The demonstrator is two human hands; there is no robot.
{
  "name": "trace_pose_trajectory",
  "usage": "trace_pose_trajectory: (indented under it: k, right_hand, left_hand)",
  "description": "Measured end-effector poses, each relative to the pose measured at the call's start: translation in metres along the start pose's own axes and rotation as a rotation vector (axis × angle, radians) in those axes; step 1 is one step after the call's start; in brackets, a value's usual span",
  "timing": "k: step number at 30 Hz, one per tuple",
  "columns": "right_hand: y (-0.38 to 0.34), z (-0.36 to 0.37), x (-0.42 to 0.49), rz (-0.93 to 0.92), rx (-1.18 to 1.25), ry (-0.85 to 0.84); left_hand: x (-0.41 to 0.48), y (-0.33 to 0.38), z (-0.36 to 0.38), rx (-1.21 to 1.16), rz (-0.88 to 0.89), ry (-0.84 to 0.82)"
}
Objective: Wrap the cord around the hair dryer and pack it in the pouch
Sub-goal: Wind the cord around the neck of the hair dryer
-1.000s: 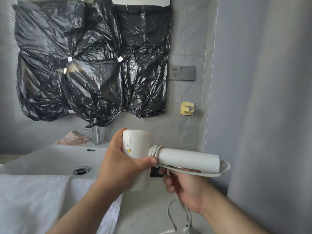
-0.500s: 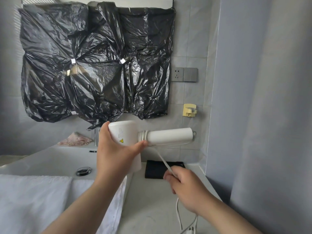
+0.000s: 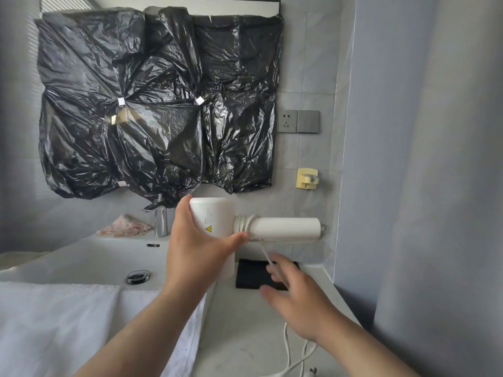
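The left hand (image 3: pixel 201 254) grips the round head of the white plastic hair dryer (image 3: pixel 215 213), fingers curled behind it and thumb pressed along the lower front edge. The hair dryer is held in the air above the pale stone counter (image 3: pixel 239 346), beside the white basin (image 3: pixel 81 257).

The dryer's cylindrical handle (image 3: pixel 285 229) lies horizontal, with its long axis running to the person's right, away from the left-hand grip. Several turns of the white flat cord (image 3: pixel 243 226) sit tight around the handle where it joins the head.

A free strand leaves the underside of the handle and slants down to the fingertips of the right hand (image 3: pixel 296 297). This hand is just below the handle and is the nearer hand to the unwound length. Its fingers appear spread, but motion blur prevents confirming whether they pinch the strand. The remaining slack trails over the counter toward the bottom edge.

The flat black fabric pouch (image 3: pixel 251 276) lies on the counter below the handle, just beyond the right hand.

Judgement: winding is partly complete. The next turn must travel around the horizontal handle axis, so the right hand carries the strand over while the left hand steadies the head.
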State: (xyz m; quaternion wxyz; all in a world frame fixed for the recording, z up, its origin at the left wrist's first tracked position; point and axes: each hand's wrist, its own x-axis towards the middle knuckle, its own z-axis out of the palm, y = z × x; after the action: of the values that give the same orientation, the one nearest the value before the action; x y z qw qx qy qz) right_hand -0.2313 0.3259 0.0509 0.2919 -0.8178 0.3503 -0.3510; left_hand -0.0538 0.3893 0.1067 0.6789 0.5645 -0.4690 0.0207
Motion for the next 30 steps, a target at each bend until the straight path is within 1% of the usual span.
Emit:
trace_pose_trajectory:
  k: [2, 4, 6, 8, 10, 14, 16, 18, 20, 22, 26, 30]
  right_hand:
    - [-0.019, 0.004, 0.007, -0.100, -0.024, 0.069]
    - [-0.030, 0.007, 0.011, -0.092, 0.069, 0.117]
    - [-0.035, 0.009, 0.010, -0.054, 0.114, 0.106]
    - [-0.037, 0.009, 0.008, -0.078, -0.013, 0.084]
    - [-0.040, 0.005, 0.004, -0.175, -0.237, 0.104]
    - [-0.048, -0.012, 0.005, -0.293, -0.617, 0.224]
    - [-0.047, -0.019, 0.005, -0.369, -0.678, 0.279]
    - [-0.043, -0.021, 0.004, -0.439, -0.651, 0.324]
    - [-0.040, -0.023, 0.000, -0.439, -0.586, 0.359]
    - [-0.041, -0.025, -0.002, -0.421, -0.501, 0.359]
    - [-0.050, -0.030, -0.002, -0.378, -0.352, 0.291]
    - [-0.059, -0.033, -0.006, -0.295, -0.275, 0.156]
  left_hand:
    - [-0.003, 0.004, 0.003, 0.027, 0.012, -0.020]
    - [-0.004, 0.009, 0.004, 0.033, 0.014, -0.020]
    - [-0.005, 0.013, 0.004, 0.060, 0.028, -0.008]
    - [-0.007, 0.017, 0.003, 0.121, 0.042, 0.000]
    - [-0.009, 0.019, 0.001, 0.226, 0.074, -0.014]
    - [-0.016, 0.019, -0.001, 0.429, 0.173, -0.122]
    - [-0.015, 0.018, -0.003, 0.463, 0.187, -0.174]
    - [-0.014, 0.019, -0.005, 0.446, 0.190, -0.191]
    - [-0.013, 0.021, -0.007, 0.418, 0.204, -0.195]
    - [-0.014, 0.024, -0.009, 0.413, 0.223, -0.210]
    - [-0.016, 0.023, -0.011, 0.393, 0.221, -0.201]
    - [-0.018, 0.024, -0.015, 0.416, 0.210, -0.247]
